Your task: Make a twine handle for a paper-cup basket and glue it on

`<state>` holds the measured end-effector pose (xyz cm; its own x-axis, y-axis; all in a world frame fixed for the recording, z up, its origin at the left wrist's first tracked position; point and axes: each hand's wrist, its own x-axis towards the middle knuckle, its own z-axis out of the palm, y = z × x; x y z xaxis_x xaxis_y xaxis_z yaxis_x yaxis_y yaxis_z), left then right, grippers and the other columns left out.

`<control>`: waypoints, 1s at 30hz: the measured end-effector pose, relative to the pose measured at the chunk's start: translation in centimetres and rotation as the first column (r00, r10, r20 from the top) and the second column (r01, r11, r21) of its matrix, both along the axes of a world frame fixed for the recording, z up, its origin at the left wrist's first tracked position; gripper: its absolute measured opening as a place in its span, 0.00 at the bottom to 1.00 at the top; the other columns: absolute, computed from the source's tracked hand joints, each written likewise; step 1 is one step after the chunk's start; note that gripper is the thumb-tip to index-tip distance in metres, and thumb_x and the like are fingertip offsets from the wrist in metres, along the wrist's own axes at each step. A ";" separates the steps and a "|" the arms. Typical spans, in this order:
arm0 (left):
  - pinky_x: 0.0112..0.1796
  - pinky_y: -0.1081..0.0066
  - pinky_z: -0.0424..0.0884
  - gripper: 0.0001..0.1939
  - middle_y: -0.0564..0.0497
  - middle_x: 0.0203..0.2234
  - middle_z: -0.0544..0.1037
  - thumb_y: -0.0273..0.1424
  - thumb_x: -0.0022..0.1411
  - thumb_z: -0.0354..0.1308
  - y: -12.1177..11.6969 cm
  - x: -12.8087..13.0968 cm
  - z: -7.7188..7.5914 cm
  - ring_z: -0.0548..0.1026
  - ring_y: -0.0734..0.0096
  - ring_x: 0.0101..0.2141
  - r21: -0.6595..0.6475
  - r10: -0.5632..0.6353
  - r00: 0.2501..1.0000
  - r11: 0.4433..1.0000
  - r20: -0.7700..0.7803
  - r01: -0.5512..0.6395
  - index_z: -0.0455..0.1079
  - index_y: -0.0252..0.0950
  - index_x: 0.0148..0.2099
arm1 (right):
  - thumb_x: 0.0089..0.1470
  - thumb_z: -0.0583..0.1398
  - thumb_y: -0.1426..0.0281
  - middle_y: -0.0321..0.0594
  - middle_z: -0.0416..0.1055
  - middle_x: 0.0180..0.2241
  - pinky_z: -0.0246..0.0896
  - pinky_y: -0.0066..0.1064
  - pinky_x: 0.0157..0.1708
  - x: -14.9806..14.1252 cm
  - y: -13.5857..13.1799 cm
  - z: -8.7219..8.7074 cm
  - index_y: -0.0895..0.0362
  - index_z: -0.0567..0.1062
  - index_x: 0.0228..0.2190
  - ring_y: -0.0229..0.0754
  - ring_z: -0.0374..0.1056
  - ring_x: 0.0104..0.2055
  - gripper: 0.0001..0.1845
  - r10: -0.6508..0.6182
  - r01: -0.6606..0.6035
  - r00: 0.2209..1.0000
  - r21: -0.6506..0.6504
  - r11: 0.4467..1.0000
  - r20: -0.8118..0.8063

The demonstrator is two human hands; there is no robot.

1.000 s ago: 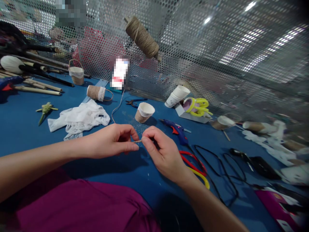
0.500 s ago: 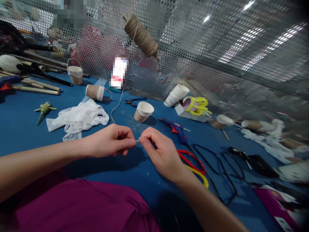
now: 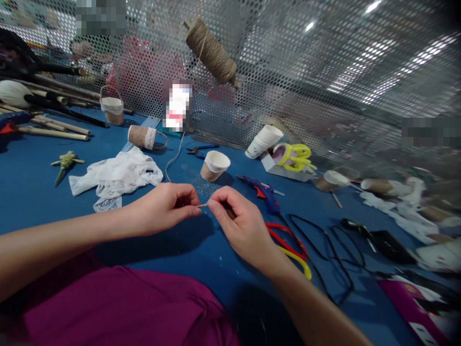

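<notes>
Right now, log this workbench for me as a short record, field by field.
Left hand: pinching thin tan twine
Right hand: pinching the same twine, close beside the left
Upright beyond hands: white-rimmed cup wrapped in brown twine
On its side: brown twine-wrapped cup with white lace and looped handle
Cloth: crumpled white lace
Tool: blue glue gun with red trigger

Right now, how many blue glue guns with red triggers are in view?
2: one blue glue gun lies beyond the right hand; another glue gun, partly cut off, lies at the picture's left edge. Others may be hidden.
</notes>
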<state>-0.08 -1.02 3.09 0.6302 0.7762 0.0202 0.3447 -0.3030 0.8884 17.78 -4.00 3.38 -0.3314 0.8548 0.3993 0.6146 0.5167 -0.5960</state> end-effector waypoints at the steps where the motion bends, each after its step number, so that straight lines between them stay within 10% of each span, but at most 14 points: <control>1: 0.23 0.78 0.56 0.08 0.58 0.18 0.63 0.33 0.59 0.51 0.0 0.0 0.0 0.60 0.80 0.21 0.001 -0.007 1.000 1.000 -0.004 0.007 0.64 0.33 0.30 | 0.57 0.53 0.73 0.34 0.62 0.24 0.55 0.27 0.27 0.0 0.0 0.0 0.57 0.65 0.25 0.34 0.59 0.26 0.08 0.003 -0.004 1.000 0.035 0.999 0.020; 6: 0.22 0.79 0.58 0.11 0.57 0.19 0.65 0.33 0.60 0.50 -0.2 0.0 0.2 0.61 0.80 0.21 -0.045 -0.064 0.998 0.997 0.011 0.065 0.66 0.32 0.29 | 0.58 0.50 0.71 0.32 0.55 0.19 0.51 0.28 0.23 0.2 -0.1 -0.2 0.55 0.58 0.19 0.34 0.53 0.22 0.16 -0.002 -0.011 0.993 0.112 0.994 0.119; 15: 0.18 0.80 0.54 0.13 0.58 0.18 0.65 0.36 0.61 0.48 0.0 0.0 0.4 0.58 0.84 0.16 -0.355 -0.050 0.994 0.931 0.096 0.081 0.67 0.31 0.32 | 0.60 0.48 0.63 0.38 0.69 0.27 0.58 0.27 0.25 0.3 0.1 0.0 0.57 0.69 0.34 0.35 0.63 0.27 0.14 -0.022 -0.014 0.984 -0.195 0.981 -0.179; 24: 0.18 0.81 0.55 0.11 0.59 0.17 0.65 0.36 0.60 0.49 -0.3 0.2 0.1 0.59 0.83 0.16 -0.377 -0.092 0.989 0.917 0.114 0.129 0.65 0.33 0.32 | 0.58 0.51 0.67 0.32 0.57 0.17 0.49 0.28 0.23 0.1 -0.1 -0.7 0.56 0.60 0.18 0.33 0.53 0.21 0.18 -0.076 0.065 0.993 0.119 0.991 0.087; 30: 0.18 0.80 0.53 0.12 0.59 0.16 0.64 0.36 0.61 0.48 -0.3 0.2 0.4 0.58 0.83 0.16 -0.402 -0.071 0.993 0.910 0.099 0.105 0.66 0.33 0.33 | 0.59 0.41 0.54 0.36 0.62 0.19 0.51 0.28 0.21 0.4 0.0 -0.3 0.56 0.66 0.21 0.34 0.56 0.21 0.27 -0.074 0.024 0.983 -0.279 0.960 -0.171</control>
<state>0.16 -1.32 3.46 0.7059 0.6694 -0.2314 0.2559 0.0635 0.9646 18.20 -3.96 3.10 -0.2316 0.9531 0.1950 0.5061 0.2893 -0.8125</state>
